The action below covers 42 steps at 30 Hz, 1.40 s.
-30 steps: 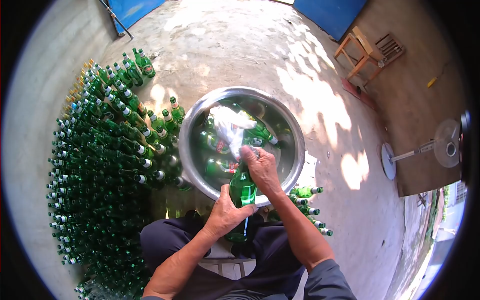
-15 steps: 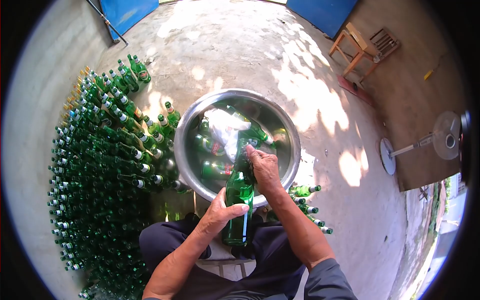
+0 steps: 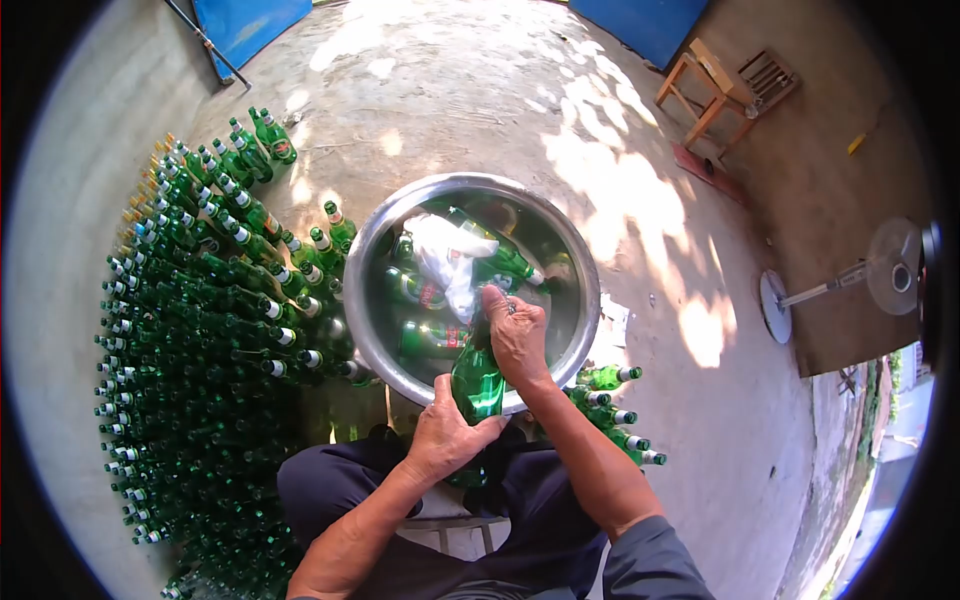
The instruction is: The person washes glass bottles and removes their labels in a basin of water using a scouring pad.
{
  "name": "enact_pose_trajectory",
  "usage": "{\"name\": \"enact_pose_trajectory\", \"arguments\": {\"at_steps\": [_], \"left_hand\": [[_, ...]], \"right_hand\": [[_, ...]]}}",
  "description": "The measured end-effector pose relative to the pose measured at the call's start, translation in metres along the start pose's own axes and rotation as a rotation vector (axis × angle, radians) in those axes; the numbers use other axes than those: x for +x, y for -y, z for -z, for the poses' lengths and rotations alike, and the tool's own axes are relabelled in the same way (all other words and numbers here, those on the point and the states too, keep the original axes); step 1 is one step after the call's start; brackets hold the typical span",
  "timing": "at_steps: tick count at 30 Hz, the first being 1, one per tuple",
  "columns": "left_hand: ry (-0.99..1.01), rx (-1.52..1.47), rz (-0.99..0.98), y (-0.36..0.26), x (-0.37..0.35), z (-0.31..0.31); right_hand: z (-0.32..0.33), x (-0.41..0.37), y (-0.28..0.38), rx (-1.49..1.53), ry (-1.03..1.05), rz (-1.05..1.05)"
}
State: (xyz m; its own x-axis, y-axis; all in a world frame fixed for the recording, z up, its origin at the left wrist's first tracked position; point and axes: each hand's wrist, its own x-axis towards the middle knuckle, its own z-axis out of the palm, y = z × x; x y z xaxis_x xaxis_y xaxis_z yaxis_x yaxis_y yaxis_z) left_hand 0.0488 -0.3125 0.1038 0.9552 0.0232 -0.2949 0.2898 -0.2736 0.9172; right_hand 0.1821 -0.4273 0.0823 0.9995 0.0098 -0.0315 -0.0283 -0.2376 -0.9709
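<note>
A green glass beer bottle (image 3: 478,382) slants over the near edge of the metal basin, its neck pointing away from me. My left hand (image 3: 447,437) is wrapped around the lower body of the bottle. Around the neck my right hand (image 3: 520,338) is closed; a small dark, shiny bit shows by its fingers, too small to make out. Water fills the basin (image 3: 362,335), where several green bottles (image 3: 432,338) lie submerged or half sunk. A crumpled white cloth or bag (image 3: 438,250) rests on them.
Many upright green bottles (image 3: 200,370) crowd the floor at left. Several more bottles (image 3: 612,415) lie beside the basin at right. Farther right stand a fan (image 3: 776,305) and a wooden chair (image 3: 715,95). Blue doors (image 3: 250,35) are at the back.
My left hand has shifted its grip and now covers more of the bottle's lower part. My right hand has moved slightly left along the neck.
</note>
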Motion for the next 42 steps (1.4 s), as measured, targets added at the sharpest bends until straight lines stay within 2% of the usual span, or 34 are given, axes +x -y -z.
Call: {"name": "enact_pose_trajectory", "arguments": {"at_steps": [1,3,4,6,7,9,13,15,16,18,19,22,24,25,27,28,30,34,36,37,39,40,42], "left_hand": [[0.001,-0.001,-0.002,-0.002,0.0,0.001],[0.076,-0.27,-0.071,-0.006,-0.002,0.006],[0.075,-0.268,-0.075,-0.005,-0.002,0.008],[0.16,-0.53,0.009,-0.002,-0.001,0.01],[0.16,-0.53,0.007,-0.002,0.0,0.01],[0.168,-0.625,0.018,0.0,0.001,0.01],[0.084,-0.468,-0.058,0.007,0.002,0.005],[0.02,-0.201,-0.059,0.009,0.002,0.002],[0.023,-0.202,-0.056,0.008,0.001,0.003],[-0.017,-0.151,-0.033,0.002,-0.002,0.008],[-0.018,-0.149,-0.031,0.001,-0.002,0.01],[0.016,-0.131,-0.009,-0.001,-0.003,0.014],[0.056,-0.371,-0.016,-0.003,-0.003,0.013],[0.057,-0.371,-0.02,-0.005,-0.001,0.013],[0.137,-0.622,0.004,-0.007,0.002,0.016],[0.136,-0.62,0.002,-0.01,0.002,0.018],[0.228,-0.802,0.089,-0.016,0.001,0.024],[0.229,-0.786,0.097,-0.006,0.008,0.025],[0.051,-0.403,-0.106,0.001,0.008,0.019],[0.05,-0.403,-0.103,0.0,0.007,0.018],[0.001,-0.216,-0.02,-0.003,0.004,0.017],[0.006,-0.215,-0.018,-0.003,0.005,0.014],[0.009,-0.137,0.078,-0.001,0.005,0.01]], "right_hand": [[0.001,0.001,-0.005,-0.001,-0.002,0.001],[0.001,0.003,-0.014,0.156,-0.038,0.049],[0.001,0.003,-0.009,0.158,-0.039,0.053],[0.003,0.001,0.001,0.336,-0.006,-0.182],[0.004,0.0,0.006,0.336,-0.006,-0.18],[0.006,-0.002,0.017,0.577,0.069,-0.326],[0.005,-0.003,0.029,0.493,0.161,-0.309],[0.001,-0.005,0.031,0.234,0.157,-0.137],[0.0,-0.005,0.026,0.233,0.155,-0.14],[-0.003,-0.005,0.011,-0.08,0.174,0.246],[-0.003,-0.004,0.008,-0.077,0.175,0.244],[-0.001,-0.003,0.003,0.067,0.281,0.117],[0.003,0.0,0.004,0.31,0.292,-0.106],[0.006,0.001,0.006,0.309,0.291,-0.103],[0.011,0.002,0.009,0.52,0.301,-0.214],[0.013,0.003,0.009,0.522,0.302,-0.211],[0.017,0.005,0.008,0.726,0.413,-0.319],[0.023,0.001,0.031,0.644,0.507,-0.325],[0.022,-0.003,0.035,0.467,0.547,-0.153],[0.02,-0.002,0.029,0.467,0.547,-0.156],[0.012,-0.001,0.009,0.3,0.518,-0.021],[0.006,-0.001,0.003,0.246,0.445,0.006],[0.002,0.001,-0.005,0.265,0.393,-0.069]]}}
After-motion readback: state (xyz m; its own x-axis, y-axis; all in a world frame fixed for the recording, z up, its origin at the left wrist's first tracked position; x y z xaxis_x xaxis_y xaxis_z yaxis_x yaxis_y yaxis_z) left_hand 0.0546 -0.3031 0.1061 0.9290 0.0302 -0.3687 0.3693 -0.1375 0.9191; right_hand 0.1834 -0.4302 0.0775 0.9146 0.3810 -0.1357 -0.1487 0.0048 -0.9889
